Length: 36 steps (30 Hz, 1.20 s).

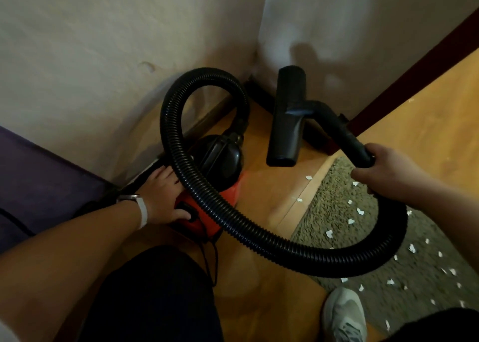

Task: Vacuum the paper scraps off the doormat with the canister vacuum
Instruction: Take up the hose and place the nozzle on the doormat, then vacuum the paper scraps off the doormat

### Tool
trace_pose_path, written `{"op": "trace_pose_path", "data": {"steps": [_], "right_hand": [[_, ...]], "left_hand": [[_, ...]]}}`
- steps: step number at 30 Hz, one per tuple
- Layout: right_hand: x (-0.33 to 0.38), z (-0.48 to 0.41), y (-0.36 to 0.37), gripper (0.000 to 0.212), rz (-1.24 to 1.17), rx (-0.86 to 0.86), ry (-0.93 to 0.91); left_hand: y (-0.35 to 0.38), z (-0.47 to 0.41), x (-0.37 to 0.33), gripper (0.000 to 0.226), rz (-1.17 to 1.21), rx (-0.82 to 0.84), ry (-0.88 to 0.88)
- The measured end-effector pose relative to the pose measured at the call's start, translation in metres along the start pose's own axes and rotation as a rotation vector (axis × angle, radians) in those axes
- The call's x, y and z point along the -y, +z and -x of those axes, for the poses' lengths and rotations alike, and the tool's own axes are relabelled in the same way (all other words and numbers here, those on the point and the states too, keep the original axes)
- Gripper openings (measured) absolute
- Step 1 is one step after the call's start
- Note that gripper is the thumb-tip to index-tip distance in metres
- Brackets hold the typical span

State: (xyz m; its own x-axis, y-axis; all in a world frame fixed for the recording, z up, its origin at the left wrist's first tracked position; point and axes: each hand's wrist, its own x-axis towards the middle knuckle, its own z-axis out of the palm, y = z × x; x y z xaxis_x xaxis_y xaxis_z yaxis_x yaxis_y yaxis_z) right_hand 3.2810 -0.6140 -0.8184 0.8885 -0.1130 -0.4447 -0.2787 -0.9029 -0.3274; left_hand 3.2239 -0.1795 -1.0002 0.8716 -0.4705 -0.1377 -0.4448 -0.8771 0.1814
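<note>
Nearest us, our grey sneaker [344, 315] stands at the edge of the doormat [363, 227], where white paper scraps [329, 233] lie scattered. The black hose [259, 235] loops over the mat. Our left hand [166, 196] rests flat on the red canister vacuum [229, 190], thumb by its black switch. Our right hand [391, 171] wraps tightly round the wand [350, 136]. Beyond, the floor nozzle [286, 116] sits off the mat, near the wall [103, 56] corner.

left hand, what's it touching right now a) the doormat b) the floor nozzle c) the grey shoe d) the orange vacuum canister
d, the left hand rests on top of the orange vacuum canister, while the right hand grips the wand.
</note>
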Motion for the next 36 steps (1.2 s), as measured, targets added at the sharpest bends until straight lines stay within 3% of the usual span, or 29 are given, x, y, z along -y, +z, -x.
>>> {"op": "trace_pose_path", "data": {"steps": [6,14,16,18,21,24,26,29,32,34,36], "right_hand": [[0.004,0.0,0.014,0.028,-0.019,0.003,-0.022],[0.011,0.01,0.009,0.022,0.018,-0.025,-0.097],[0.014,0.01,0.009,0.023,-0.01,-0.032,-0.095],[0.014,0.009,0.008,0.024,-0.017,-0.03,-0.098],[0.009,0.01,0.004,0.024,-0.006,-0.043,-0.091],[0.002,0.016,-0.003,0.023,-0.037,-0.043,-0.058],[-0.002,0.021,-0.009,0.025,-0.067,-0.054,-0.027],[-0.008,0.034,-0.02,0.026,-0.123,-0.104,-0.002],[-0.014,0.05,-0.03,0.027,-0.188,-0.144,0.039],[-0.019,0.064,-0.036,0.029,-0.203,-0.161,0.081],[-0.03,0.079,-0.042,0.03,-0.213,-0.186,0.126]], "left_hand": [[0.006,0.003,-0.007,0.099,-0.074,0.177,-0.117],[-0.023,0.005,-0.019,0.101,0.005,0.174,-0.128],[-0.038,0.011,-0.027,0.081,0.129,0.089,-0.12],[-0.053,0.021,-0.04,0.056,0.306,-0.101,-0.163],[-0.08,0.038,-0.057,0.051,0.424,-0.418,-0.361],[-0.106,0.046,-0.071,0.053,0.288,-0.568,-0.254],[-0.124,0.041,-0.082,0.065,0.186,-0.48,-0.026],[-0.15,0.018,-0.105,0.083,0.15,-0.142,0.208],[-0.164,-0.007,-0.146,0.08,0.154,0.175,0.283],[-0.158,-0.018,-0.176,0.077,0.132,0.273,0.339],[-0.149,-0.025,-0.203,0.058,0.12,0.313,0.423]]}}
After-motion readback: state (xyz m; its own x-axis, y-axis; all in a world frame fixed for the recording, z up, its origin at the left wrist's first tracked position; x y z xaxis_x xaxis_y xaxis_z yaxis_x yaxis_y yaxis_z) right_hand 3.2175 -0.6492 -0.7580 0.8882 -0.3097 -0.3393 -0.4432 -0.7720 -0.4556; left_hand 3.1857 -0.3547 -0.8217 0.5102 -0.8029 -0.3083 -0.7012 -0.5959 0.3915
